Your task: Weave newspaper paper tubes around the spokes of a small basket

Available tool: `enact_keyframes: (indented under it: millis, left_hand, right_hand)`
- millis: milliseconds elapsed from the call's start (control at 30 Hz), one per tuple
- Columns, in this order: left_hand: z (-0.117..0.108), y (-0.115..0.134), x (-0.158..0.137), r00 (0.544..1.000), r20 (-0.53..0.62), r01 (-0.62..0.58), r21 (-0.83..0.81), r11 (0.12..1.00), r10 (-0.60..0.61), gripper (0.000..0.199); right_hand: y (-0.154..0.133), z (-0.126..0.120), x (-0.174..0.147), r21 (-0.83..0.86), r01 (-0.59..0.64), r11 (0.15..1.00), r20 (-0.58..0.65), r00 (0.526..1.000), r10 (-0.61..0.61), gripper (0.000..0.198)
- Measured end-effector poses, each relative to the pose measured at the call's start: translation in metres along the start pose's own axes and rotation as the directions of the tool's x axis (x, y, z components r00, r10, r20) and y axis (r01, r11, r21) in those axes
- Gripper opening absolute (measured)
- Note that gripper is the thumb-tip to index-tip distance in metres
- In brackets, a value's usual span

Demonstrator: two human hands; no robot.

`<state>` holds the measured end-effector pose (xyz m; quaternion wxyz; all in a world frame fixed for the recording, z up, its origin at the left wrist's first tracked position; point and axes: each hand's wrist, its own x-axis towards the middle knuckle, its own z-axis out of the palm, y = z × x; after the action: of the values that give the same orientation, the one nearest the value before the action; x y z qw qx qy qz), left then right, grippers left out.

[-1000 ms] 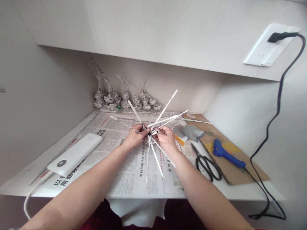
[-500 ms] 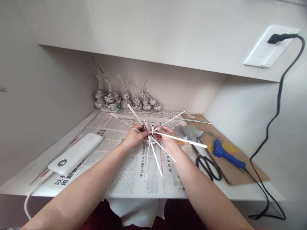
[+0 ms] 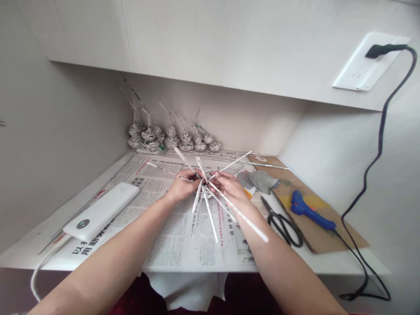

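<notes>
Between my two hands is a small woven piece of rolled paper (image 3: 207, 192), with several white paper tubes (image 3: 210, 214) fanning out from its middle in all directions. My left hand (image 3: 184, 185) is closed on its left side, thumb and fingers near the centre where the tubes cross. On the other side my right hand (image 3: 230, 185) pinches it, fingertips close to the same crossing. One long tube slants down over my right wrist. Much of the woven body is hidden by the hands and tubes. Below lies printed newspaper (image 3: 170, 245).
Several gourd-shaped woven paper pieces (image 3: 171, 139) stand along the back wall. To the left rests a white power bank (image 3: 101, 212) with a cable. On the right are black scissors (image 3: 285, 225), a grey cloth (image 3: 262, 181), and a blue glue gun (image 3: 311, 214) on cardboard (image 3: 341, 236).
One tube that pointed right now slants down toward my right forearm. Another, upright near the centre before, now points down toward me. Both hands stay at the woven piece.
</notes>
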<state>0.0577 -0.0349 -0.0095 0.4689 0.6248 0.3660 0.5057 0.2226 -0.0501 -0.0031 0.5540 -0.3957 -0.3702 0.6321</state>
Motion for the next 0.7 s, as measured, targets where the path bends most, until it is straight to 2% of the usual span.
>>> enact_keyframes:
  millis: [167, 333, 533, 700]
  left_hand:
    - [0.003, 0.000, -0.001, 1.000, -0.002, -0.029, 0.066, 0.997, 0.029, 0.019]
    - [0.004, 0.001, -0.002, 0.999, -0.042, -0.022, 0.119, 0.993, 0.027, 0.015]
    - [-0.008, 0.008, 0.002, 0.993, 0.048, 0.103, 0.036, 0.994, -0.105, 0.025]
    - [-0.012, 0.006, 0.005, 0.983, 0.066, 0.170, -0.004, 0.985, -0.169, 0.031]
  right_hand:
    - [-0.001, 0.003, -0.001, -0.045, 0.020, 0.999, -0.030, 0.999, -0.021, 0.030]
    - [0.002, 0.002, -0.003, -0.115, 0.108, 0.987, 0.033, 0.994, -0.105, 0.032]
    - [0.004, 0.001, -0.003, -0.162, 0.069, 0.984, 0.031, 0.997, -0.065, 0.035]
    - [0.005, 0.003, -0.002, -0.320, 0.159, 0.934, 0.057, 0.987, -0.148, 0.030]
